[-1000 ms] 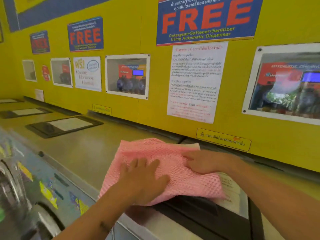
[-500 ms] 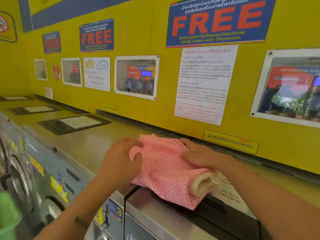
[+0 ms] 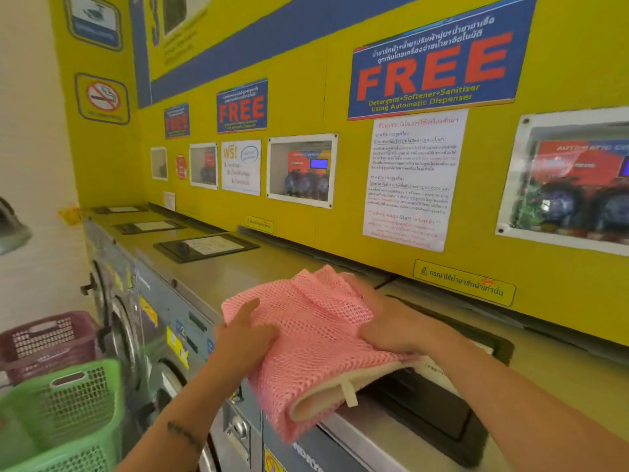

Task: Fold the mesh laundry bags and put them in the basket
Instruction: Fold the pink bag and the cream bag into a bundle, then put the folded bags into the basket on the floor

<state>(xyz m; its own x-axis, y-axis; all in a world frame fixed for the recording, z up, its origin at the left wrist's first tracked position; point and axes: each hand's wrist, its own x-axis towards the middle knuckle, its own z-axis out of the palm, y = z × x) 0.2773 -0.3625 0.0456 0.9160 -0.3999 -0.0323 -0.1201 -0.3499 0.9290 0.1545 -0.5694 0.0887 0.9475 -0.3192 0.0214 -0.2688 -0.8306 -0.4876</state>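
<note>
Noted on yellow wall (image 3: 561, 56): large blue poster (image 3: 435, 66) reading "FREE", beneath it "Detergent+Softener+Sanitizer Using Automatic Dispenser", Thai line above. Smaller blue poster (image 3: 242, 106) likewise marked "FREE". White notice sheet (image 3: 413, 180) in Thai, with "Start" legible. No-smoking sign (image 3: 102, 98) observed at left. Yellow Thai label (image 3: 464, 283) found low on wall.

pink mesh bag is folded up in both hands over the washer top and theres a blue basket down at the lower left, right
Not quite: the basket at the lower left is green, not blue, as the head view shows. The rest holds: the pink mesh bag is folded up, gripped by the left hand and the right hand over the washer top.
</note>
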